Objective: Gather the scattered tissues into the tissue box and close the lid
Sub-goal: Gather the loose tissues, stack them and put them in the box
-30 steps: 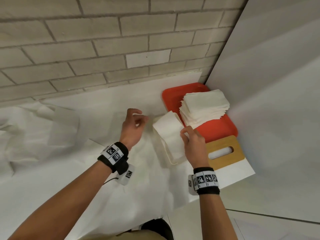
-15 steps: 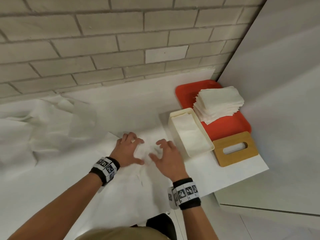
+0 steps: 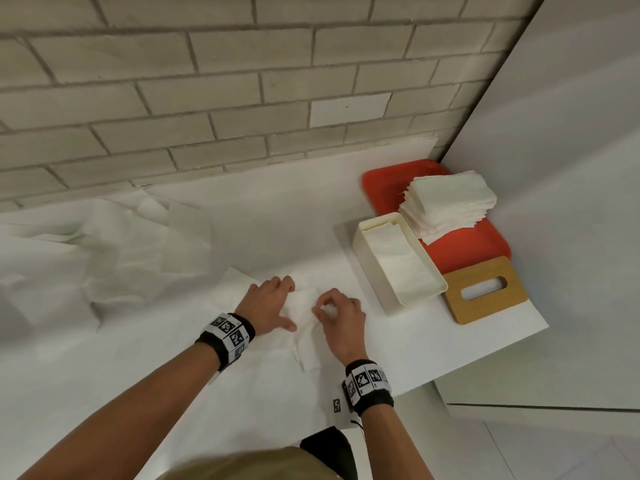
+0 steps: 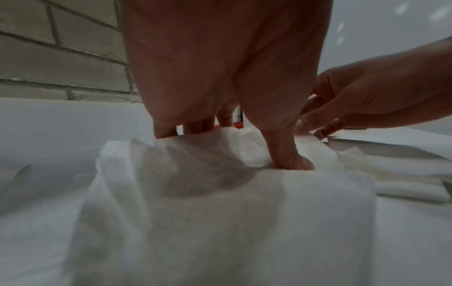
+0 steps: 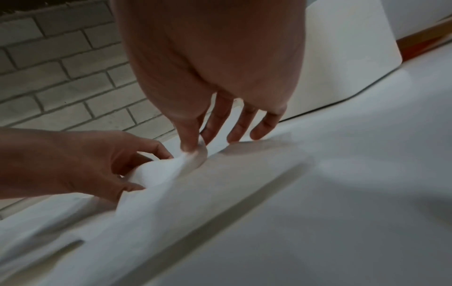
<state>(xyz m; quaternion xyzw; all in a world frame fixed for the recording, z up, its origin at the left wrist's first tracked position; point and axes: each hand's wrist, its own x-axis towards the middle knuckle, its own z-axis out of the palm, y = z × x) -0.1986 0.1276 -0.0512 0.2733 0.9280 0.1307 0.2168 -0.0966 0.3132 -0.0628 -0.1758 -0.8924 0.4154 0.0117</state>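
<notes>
Pale grey bricks make the wall (image 3: 207,98) behind a white table top (image 3: 485,348), and the job looks only partly done. Far to the left of the cream plastic tissue box (image 3: 379,271), thin white loose tissues (image 3: 114,251) lie crumpled and spread about, so there are many to pick up. Closer to the box, on its left, the left hand (image 3: 268,304) presses down on one soft white tissue (image 3: 304,308); its thumb pushes into the paper and its fingers curl over the bunched edge, so it is gripping it. Just beside it, the right hand (image 3: 341,320) pinches a corner of the same tissue between thumb and first finger, while its other fingers stay loose and straight. The box stands open with a flat tissue or more already inside, but I cannot tell how many. Right of the box sits a red plastic tray (image 3: 464,254) with a neat stack of white folded tissues (image 3: 450,202) on it. In front of the tray, beside the box, lies the flat wooden lid with a slot (image 3: 485,289), not yet on the box.
</notes>
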